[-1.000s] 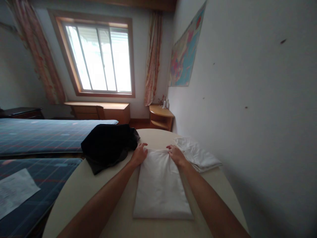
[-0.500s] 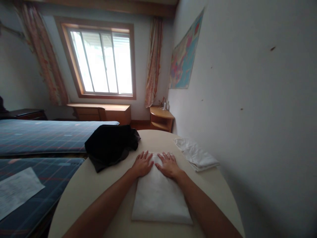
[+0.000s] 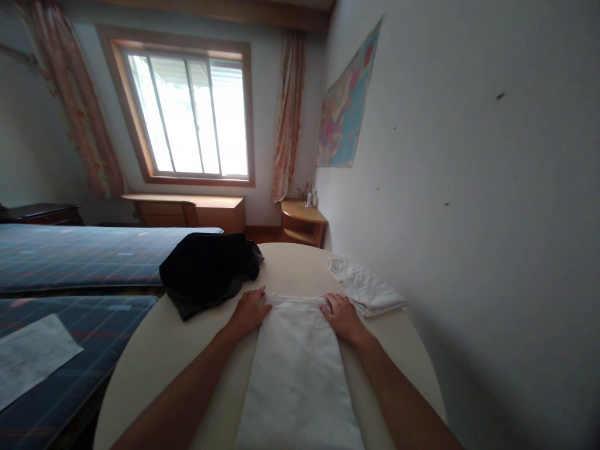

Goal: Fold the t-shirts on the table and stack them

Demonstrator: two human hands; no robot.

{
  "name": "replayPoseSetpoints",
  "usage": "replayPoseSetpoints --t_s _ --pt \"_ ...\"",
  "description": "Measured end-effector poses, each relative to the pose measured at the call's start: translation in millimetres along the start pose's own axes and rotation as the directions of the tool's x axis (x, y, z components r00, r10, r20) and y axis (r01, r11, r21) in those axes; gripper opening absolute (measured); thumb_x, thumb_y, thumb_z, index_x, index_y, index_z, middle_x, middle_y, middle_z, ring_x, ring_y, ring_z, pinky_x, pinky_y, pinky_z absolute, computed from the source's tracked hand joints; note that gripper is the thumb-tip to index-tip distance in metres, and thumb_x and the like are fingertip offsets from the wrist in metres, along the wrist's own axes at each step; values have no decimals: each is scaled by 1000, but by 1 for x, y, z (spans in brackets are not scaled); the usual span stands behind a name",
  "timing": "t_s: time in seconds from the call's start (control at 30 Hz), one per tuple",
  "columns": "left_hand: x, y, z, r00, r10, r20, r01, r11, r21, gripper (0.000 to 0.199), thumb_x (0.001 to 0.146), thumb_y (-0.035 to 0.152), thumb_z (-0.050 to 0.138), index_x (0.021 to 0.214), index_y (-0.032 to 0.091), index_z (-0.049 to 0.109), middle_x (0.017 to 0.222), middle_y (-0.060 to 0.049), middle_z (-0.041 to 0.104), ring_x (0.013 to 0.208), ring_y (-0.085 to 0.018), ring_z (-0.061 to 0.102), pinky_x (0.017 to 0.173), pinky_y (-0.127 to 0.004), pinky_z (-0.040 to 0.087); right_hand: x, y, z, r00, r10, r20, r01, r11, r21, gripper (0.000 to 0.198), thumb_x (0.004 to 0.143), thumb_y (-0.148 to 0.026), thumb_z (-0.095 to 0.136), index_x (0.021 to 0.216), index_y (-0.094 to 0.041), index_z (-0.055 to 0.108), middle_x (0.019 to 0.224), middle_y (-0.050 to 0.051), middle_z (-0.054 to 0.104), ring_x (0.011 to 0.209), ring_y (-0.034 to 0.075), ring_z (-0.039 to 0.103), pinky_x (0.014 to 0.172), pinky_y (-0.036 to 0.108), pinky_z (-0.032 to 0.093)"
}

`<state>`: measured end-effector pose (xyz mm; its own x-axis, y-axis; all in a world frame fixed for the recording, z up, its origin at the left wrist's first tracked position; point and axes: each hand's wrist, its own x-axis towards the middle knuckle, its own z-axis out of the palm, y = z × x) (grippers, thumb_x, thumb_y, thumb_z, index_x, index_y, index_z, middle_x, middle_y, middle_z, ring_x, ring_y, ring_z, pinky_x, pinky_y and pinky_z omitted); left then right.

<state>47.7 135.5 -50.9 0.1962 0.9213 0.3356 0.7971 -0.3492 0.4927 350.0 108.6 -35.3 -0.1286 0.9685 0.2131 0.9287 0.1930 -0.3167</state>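
A folded white garment (image 3: 300, 375) lies lengthwise on the round table in front of me. Its far edge looks slightly gathered, and its near end runs out of the bottom of the picture. My left hand (image 3: 250, 309) holds the far left corner, thumb on the cloth and fingers bent around the edge. At the far right corner, my right hand (image 3: 344, 317) has its fingers curled over the fabric in the same way.
A black garment (image 3: 209, 272) lies crumpled at the table's (image 3: 290, 259) back left. Another white garment (image 3: 368, 290) sits folded at the right, near the wall. Plaid mattresses (image 3: 94, 259) stand to the left, with a sheet of paper (image 3: 40, 356) on the nearer one.
My hands have moved apart from the garment's middle to its two far corners. The white garment has shifted nearer to me, and its near edge has left the view.
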Motion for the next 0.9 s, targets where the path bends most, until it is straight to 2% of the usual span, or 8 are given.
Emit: replayPoseSetpoints --t_s 0.17,0.33,0.43,0.53,0.63,0.7,0.8,0.9 --pt "5 0 5 995 -100 -26 93 977 -193 61 78 21 66 136 9 53 107 -11 70 111 -26 59 102 -37 42 4 1 3 997 63 -41 -62 998 16 34 91 -36 54 117 -16 65 121 12 65 115 24 55 103 33 35" --pt "5 7 4 994 -103 -23 94 966 -239 52 75 11 65 127 14 61 98 -5 70 90 -18 64 87 -28 48 6 -5 6 983 145 -116 -148 989 -21 32 88 -37 58 110 -16 68 116 13 66 113 26 55 100 34 37" --pt "2 12 2 992 -122 -21 114 966 -234 35 76 10 63 110 17 70 90 -4 70 79 -16 63 77 -26 48 7 -5 5 981 138 -137 -134 990 36 24 85 -33 62 101 -16 69 108 12 68 108 25 59 98 33 39" --pt "-2 18 -1 989 -146 -33 135 965 -226 22 79 12 61 95 19 73 92 -4 70 77 -17 63 74 -26 47 5 -7 -1 983 122 -134 -103 984 145 15 82 -28 64 93 -18 66 99 9 71 97 23 64 91 31 44" --pt "-5 25 -5 988 -149 -45 134 962 -239 20 82 13 57 95 20 71 98 -4 71 76 -16 64 74 -26 47 3 -11 -9 982 141 -125 -106 960 258 13 80 -24 63 92 -21 63 95 7 72 91 21 67 83 29 48" --pt "-7 29 -9 984 -177 -10 165 937 -308 19 84 14 55 96 20 68 98 -3 72 64 -13 64 65 -24 48 1 -12 -12 979 164 -122 -119 943 311 13 79 -25 62 93 -22 61 93 6 72 88 20 69 80 29 50" --pt "-6 36 -15 958 -271 91 280 829 -484 14 84 18 56 96 18 65 94 -4 72 47 -9 60 50 -20 43 1 -11 -13 976 208 -61 -155 869 471 17 82 -32 57 97 -23 56 98 5 71 65 15 69 62 26 53" --pt "-2 38 -20 939 -305 159 340 749 -569 16 84 25 60 98 16 62 97 -6 71 53 -10 65 46 -18 42 3 -10 -11 970 240 51 -208 698 685 26 81 -41 54 101 -24 47 103 3 68 51 11 66 49 24 52"
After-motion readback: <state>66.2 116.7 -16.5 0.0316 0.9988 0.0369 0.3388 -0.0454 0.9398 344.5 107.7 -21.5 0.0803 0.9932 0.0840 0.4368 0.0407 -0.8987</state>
